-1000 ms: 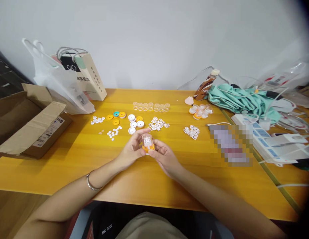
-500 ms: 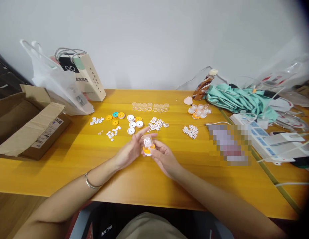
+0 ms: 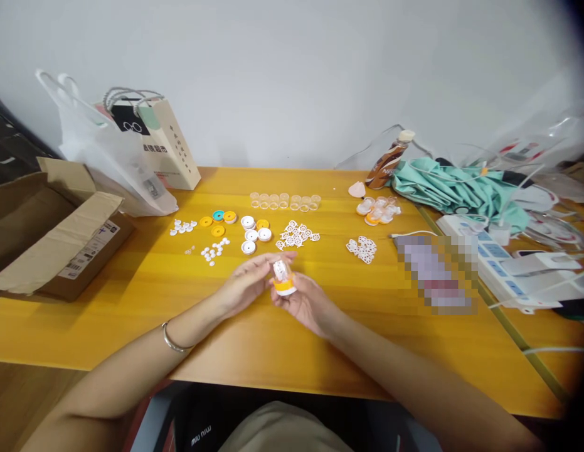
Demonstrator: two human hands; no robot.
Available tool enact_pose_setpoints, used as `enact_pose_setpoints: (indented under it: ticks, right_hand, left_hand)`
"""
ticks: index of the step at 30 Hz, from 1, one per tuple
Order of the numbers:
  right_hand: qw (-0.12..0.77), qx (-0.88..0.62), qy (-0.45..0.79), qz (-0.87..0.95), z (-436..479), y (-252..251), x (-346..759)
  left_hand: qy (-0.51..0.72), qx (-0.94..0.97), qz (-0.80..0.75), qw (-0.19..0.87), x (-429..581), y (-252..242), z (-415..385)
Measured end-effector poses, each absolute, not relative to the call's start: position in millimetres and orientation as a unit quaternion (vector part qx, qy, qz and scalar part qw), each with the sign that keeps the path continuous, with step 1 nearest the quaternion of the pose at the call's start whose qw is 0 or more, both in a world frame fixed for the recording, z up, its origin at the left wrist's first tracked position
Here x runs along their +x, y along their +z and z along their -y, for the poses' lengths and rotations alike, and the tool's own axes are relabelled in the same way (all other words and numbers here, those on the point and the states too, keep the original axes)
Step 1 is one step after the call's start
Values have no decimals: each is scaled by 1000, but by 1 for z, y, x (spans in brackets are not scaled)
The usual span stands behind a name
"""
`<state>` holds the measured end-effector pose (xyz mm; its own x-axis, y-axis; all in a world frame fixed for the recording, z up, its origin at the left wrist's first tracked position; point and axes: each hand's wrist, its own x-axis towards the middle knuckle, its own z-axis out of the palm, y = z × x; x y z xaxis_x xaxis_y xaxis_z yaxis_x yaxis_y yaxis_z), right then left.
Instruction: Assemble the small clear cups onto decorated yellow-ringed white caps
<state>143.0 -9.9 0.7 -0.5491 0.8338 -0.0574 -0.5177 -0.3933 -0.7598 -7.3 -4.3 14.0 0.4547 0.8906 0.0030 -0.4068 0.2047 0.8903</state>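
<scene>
Between my hands is a small clear-topped capsule with an orange and white base and white pieces inside its clear part. My right hand grips the base between thumb and fingers. My left hand closes round the clear upper part, its thumb against the near side and its fingers behind. Just beyond lie white openwork pieces and round white bases. Farther back stands a row of clear cups. Orange rings and small white discs lie to the left.
An open cardboard box, a plastic bag and a paper bag stand left. At right are more openwork pieces, several capped capsules, a bottle, a green cloth bundle, a blurred-out patch and a power strip.
My left fingers, stretched out before, have closed in round the capsule's clear top. The capsule has moved slightly right and tilted a little, with my right hand still gripping its base.
</scene>
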Motion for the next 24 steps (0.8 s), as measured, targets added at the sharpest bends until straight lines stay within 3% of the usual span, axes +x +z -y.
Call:
enact_pose_setpoints:
  ticks: [6, 10, 13, 17, 21, 24]
  right_hand:
    - [444, -253, 780, 360, 10, 0, 141]
    - [441, -248, 786, 355, 11, 0, 141]
    - [477, -277, 735, 396, 12, 0, 141]
    - [417, -253, 816, 311, 13, -2, 140]
    - [474, -266, 766, 344, 14, -1, 140]
    - [422, -244, 814, 315, 14, 0, 141]
  left_hand:
    - [482, 455, -278, 695, -5, 11, 6]
    - [445, 438, -268, 734, -4, 12, 7]
    - [489, 469, -285, 678, -4, 10, 7]
    - [454, 478, -278, 699, -4, 9, 7]
    - [468, 454, -279, 705, -4, 6, 7]
    - [444, 451, -265, 727, -4, 7, 9]
